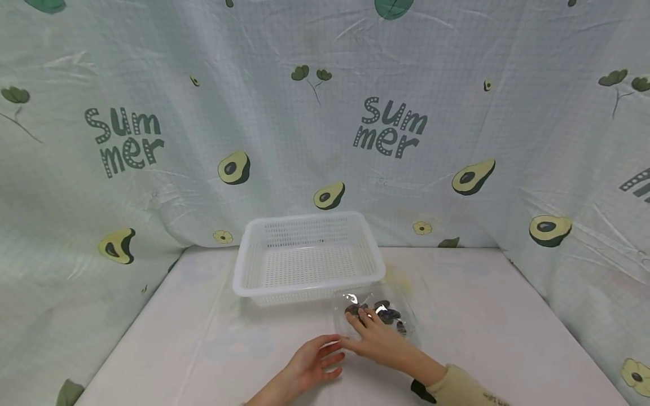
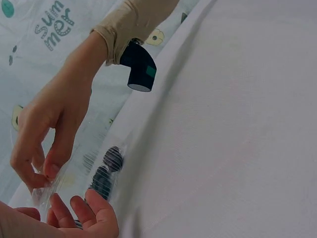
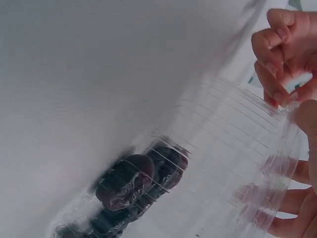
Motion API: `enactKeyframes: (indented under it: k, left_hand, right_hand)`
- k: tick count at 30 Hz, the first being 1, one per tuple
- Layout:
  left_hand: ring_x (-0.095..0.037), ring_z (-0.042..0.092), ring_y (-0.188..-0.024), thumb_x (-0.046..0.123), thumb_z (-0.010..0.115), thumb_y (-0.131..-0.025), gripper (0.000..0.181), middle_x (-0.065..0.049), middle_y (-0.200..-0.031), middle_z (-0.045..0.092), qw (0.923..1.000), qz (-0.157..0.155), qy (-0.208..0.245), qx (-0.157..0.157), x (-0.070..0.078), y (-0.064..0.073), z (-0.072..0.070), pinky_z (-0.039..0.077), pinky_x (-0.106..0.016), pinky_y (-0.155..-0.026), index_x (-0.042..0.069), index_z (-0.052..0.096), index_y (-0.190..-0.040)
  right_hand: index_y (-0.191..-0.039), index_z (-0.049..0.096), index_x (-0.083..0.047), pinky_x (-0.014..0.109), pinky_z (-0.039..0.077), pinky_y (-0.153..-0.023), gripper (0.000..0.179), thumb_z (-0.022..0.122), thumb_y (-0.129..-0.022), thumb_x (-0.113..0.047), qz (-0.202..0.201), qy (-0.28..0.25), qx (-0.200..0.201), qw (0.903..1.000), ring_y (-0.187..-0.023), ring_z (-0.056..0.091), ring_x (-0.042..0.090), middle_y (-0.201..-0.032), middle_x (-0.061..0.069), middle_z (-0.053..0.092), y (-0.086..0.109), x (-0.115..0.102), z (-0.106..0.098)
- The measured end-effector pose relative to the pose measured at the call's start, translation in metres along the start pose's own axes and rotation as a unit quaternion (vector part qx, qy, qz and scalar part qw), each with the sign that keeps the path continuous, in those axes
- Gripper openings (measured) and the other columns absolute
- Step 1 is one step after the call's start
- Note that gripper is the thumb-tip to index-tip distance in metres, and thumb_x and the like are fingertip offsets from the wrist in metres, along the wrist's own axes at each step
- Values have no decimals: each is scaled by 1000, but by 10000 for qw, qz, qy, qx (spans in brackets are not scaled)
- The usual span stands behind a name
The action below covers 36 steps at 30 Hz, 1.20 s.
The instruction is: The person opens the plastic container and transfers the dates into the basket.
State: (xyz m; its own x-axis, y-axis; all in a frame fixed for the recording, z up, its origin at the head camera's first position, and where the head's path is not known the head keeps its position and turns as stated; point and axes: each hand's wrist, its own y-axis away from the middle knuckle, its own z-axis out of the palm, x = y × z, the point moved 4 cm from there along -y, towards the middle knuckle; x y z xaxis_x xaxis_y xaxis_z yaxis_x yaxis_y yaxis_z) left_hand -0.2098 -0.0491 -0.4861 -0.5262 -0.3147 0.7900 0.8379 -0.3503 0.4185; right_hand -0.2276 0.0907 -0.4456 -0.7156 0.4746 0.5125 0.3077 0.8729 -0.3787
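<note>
A clear plastic box [image 1: 413, 332] with several dark, wrinkled fruits [image 3: 126, 181], resembling dates, inside it is before the basket. My right hand [image 1: 383, 341] reaches over the box. In the right wrist view, its thumb [image 3: 308, 121] is at the clear edge, and its other fingers show through the plastic. My left hand [image 1: 315, 365] meets the near left corner of the box, where thumb and index finger pinch the edge beside the right thumb. The remaining left fingers [image 2: 99, 210] are loosely bent, close to the fruits in the left wrist view.
A white perforated plastic basket [image 1: 310, 290] stands behind the box, near the back of the pale-covered table [image 1: 244, 344]. A printed curtain [image 1: 284, 129] encloses the back and both sides. A black wrist device [image 2: 141, 69] sits at the right sleeve.
</note>
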Motion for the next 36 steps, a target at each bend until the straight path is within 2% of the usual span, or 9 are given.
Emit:
enactKeyframes:
  k: [3, 7, 17, 25, 28, 34, 36]
  left_hand:
    - [-15, 53, -89, 25, 46, -90, 24, 2, -98, 57, 9999, 28, -127, -70, 2, -2, 1, 45, -32, -74, 9, 53, -106]
    - [-12, 53, -84, 23, 49, -90, 17, 4, -95, 60, 9991, 94, -405, -104, 4, -3, 1, 47, -31, -71, 11, 54, -101]
    - [-7, 53, -72, 14, 50, -88, 6, 7, -80, 61, 9949, 273, -968, 27, 7, -9, -1, 49, -25, -61, 12, 55, -92]
    - [-6, 51, -69, 12, 52, -87, 7, 5, -77, 56, 9943, 279, -1018, 136, 6, -10, 0, 48, -25, -59, 13, 54, -93]
    - [-6, 51, -68, 13, 52, -86, 6, 6, -76, 56, 9941, 284, -1036, 178, 6, -10, -1, 48, -25, -59, 14, 55, -92]
    - [-6, 48, -66, 13, 54, -86, 7, 4, -79, 55, 9930, 268, -1139, 133, 6, -9, 0, 48, -25, -58, 12, 54, -93]
    - [-6, 47, -64, 12, 54, -86, 16, 5, -78, 54, 9927, 266, -1172, 101, 7, -9, 1, 47, -25, -57, 9, 51, -101]
  right_hand:
    - [-102, 47, -24, 38, 50, -79, 39, 70, -71, -22, -234, 242, 3, 9994, -90, 62, 28, -112, 12, 56, -1, -2, 0]
    - [-99, 44, -18, 39, 50, -80, 34, 65, -72, -13, -344, 240, -17, 9991, -91, 63, 29, -112, 15, 56, -2, -4, 1]
    - [-104, 45, -19, 40, 49, -83, 40, 67, -71, -13, -236, 304, -37, 9993, -92, 63, 31, -111, 15, 57, -1, -7, 2]
    - [-102, 50, -20, 40, 47, -86, 35, 66, -71, -15, -28, 120, -83, 9999, -91, 64, 31, -110, 13, 60, -2, -5, 1]
    - [-106, 51, -22, 42, 46, -86, 39, 67, -71, -17, 21, 121, -70, 9999, -93, 63, 32, -112, 13, 60, -1, -5, 2]
    - [-104, 55, -28, 47, 46, -83, 43, 72, -66, -40, 294, 75, 254, 9992, -98, 62, 29, -115, 10, 60, 8, -3, 4]
    - [-101, 55, -28, 47, 46, -82, 33, 66, -74, -42, 446, -86, 423, 9981, -99, 62, 28, -116, 9, 60, 11, -1, 4]
